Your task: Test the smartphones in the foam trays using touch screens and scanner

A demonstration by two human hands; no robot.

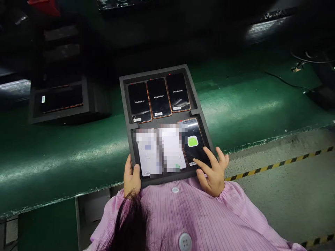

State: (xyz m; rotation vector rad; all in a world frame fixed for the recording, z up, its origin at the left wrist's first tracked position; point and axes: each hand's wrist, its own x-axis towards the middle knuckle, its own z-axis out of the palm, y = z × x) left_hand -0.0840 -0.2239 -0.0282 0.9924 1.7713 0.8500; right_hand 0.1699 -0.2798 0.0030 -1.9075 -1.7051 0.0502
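Note:
A dark foam tray (127, 108) holds several smartphones in two rows and stands at the front edge of the green bench. My left hand (131, 180) grips the tray's near left corner, thumb on the rim. Fingers spread, my right hand (213, 174) hovers over the near right corner; its index fingertip is at the lower part of a phone (195, 151) with a green Android icon on its dark screen. Beside that phone lie two with bright, partly blurred screens, one a white-screened phone (149, 153). The far row has three black phones, including a middle phone (158, 101), showing "Blackview".
On the left of the green bench (104, 153) is a stack of dark foam trays (89, 101) with a phone in the top one. A black cable (285, 83) lies at right. Yellow-black tape (282, 164) marks the grey floor.

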